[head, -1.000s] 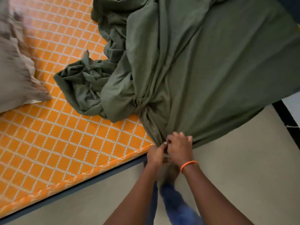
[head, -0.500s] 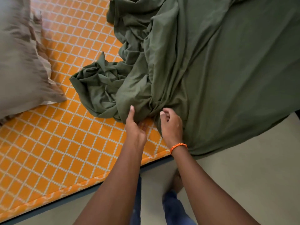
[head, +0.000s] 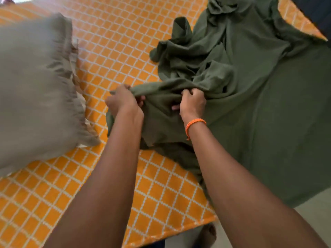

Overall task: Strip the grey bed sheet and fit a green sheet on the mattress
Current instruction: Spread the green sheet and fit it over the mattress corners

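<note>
Two hands work at a bunched fold of the green sheet above the orange mattress, whose cover carries a white diamond lattice. Left hand has its fingers curled over the near end of a raised ridge of the green cloth, gripping it, with a narrow tip of fabric poking out past the knuckles toward the pillow. Right hand pinches the same ridge a little further along, fingers curled into the cloth and the thumb tucked below; an orange braided wristband circles that wrist. Between the two hands the fabric is drawn up into a taut crest, and below it a loose flap hangs down onto the mattress beneath the forearms. Most of the green sheet lies crumpled and spread over the right part of the mattress, with a heap of folds toward the far side and its near edge draping over the mattress side toward the pale floor. To the left, a grey pillow with a frilled edge rests on the bare mattress, near the left hand but apart from it. A bare foot shows on the floor by the mattress edge.
</note>
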Demonstrator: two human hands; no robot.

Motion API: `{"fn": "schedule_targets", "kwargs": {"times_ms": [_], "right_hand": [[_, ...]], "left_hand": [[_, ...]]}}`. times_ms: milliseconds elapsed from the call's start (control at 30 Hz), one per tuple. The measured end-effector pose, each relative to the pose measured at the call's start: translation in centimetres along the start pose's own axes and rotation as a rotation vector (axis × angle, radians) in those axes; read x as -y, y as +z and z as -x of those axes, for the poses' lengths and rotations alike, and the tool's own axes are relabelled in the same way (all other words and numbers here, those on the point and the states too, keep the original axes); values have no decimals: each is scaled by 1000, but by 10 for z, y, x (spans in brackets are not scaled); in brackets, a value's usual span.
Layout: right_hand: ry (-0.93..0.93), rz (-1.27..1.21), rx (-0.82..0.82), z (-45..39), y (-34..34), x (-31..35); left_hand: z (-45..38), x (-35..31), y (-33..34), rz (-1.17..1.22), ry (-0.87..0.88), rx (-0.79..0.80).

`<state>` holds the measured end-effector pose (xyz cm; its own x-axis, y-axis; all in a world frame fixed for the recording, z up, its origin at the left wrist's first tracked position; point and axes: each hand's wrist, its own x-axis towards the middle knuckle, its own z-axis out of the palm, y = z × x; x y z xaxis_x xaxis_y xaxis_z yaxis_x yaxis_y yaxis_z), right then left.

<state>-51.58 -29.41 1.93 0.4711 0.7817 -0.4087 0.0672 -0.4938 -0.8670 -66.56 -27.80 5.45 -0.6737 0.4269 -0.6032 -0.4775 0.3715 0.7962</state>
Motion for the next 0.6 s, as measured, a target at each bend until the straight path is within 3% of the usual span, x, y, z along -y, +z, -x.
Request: {"fn": "schedule_targets", "kwargs": {"times_ms": [100,200,267,367,433,600], "right_hand": [[-154,-111,73,-45,34,78],[-284,-309,515,-67,58,137],[-332,-248,595,-74,76,155],[-324,-130,445,-84,112,130],[-291,-51,387,-80,126,90],[-451,328,229,-39,119,-26]], "left_hand": [[-56,-77,51,83,164,196],[-89,-124,90,-40,402,634],[-86,-131,99,-211,496,737],[-102,-105,98,-327,604,722],[-117,-69,88,-316,561,668],[-128,60,20,-410,433,339]]}}
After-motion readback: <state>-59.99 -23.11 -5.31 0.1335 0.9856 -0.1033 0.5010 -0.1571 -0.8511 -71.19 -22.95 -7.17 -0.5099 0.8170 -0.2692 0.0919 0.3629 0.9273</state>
